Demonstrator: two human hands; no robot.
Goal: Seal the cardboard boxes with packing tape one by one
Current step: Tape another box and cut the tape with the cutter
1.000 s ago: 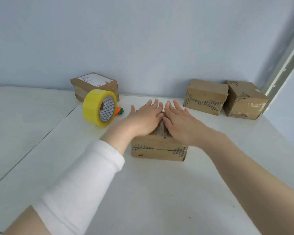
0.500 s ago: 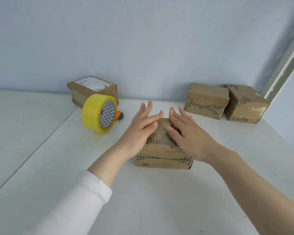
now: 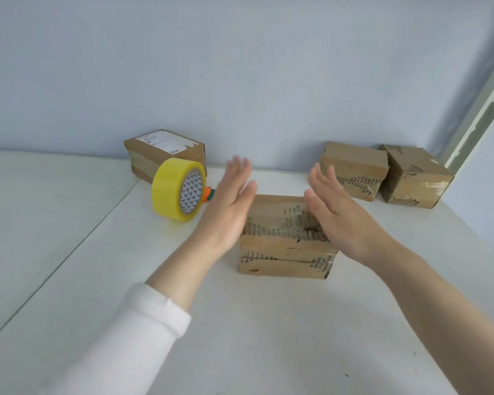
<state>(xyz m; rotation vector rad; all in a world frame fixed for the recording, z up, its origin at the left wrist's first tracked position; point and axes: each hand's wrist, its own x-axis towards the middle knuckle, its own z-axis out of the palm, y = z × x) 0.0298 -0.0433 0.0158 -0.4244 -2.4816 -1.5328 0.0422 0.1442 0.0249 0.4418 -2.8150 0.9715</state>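
Sitting at the middle of a white table, a small worn cardboard box faces the viewer. Its top flaps are down and its outer paper is torn away in strips, so the ribbed layer shows. A glossy patch on top may be tape, but that is hard to tell. Two bare hands hover over it, one at each side. The left hand, with a white sleeve on the forearm, is open, fingers straight and palm turned inward; its fingertips are blurred. The right hand mirrors it, open and holding nothing. Neither hand seems to touch the box, though the right one overlaps its top right corner in view. Held apart like this, they look set to take the box by its sides or press its flaps. Just left of the left hand, a roll of yellow packing tape stands on its edge, within easy reach. A small orange and green object peeks out beside it. Behind the roll, against the pale blue wall, is a labelled box. At the back right, a tan box and a corner box sit close together, apparently touching, probably parked there out of the way.
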